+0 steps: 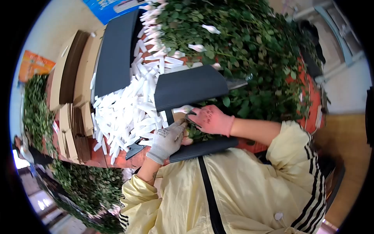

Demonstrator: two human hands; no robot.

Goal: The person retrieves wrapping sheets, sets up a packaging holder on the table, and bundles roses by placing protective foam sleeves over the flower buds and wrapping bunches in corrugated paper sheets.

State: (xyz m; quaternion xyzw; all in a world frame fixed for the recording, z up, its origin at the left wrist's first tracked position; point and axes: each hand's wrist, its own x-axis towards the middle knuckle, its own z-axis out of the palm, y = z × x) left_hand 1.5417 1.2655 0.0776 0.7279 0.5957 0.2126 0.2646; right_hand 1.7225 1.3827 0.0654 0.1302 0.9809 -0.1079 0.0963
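My right hand (213,120), in a pink glove, has its fingers closed at the base of a rose (183,109) whose bud wears a white net sleeve. My left hand (166,141), in a pale grey glove, is just to the left with its fingers curled together; what they hold, if anything, is hidden. A bare pink rose bud (187,140) shows beside its fingers. Both hands are between a dark ribbed board (191,86) and a dark padded edge (204,149) against my body.
White net sleeves (126,113) lie heaped to the left. Leafy rose stems (249,46) cover the table's right side, several buds sleeved. A tall dark panel (117,54) and cardboard pieces (72,70) stand left. A black tool (135,149) lies near my left wrist.
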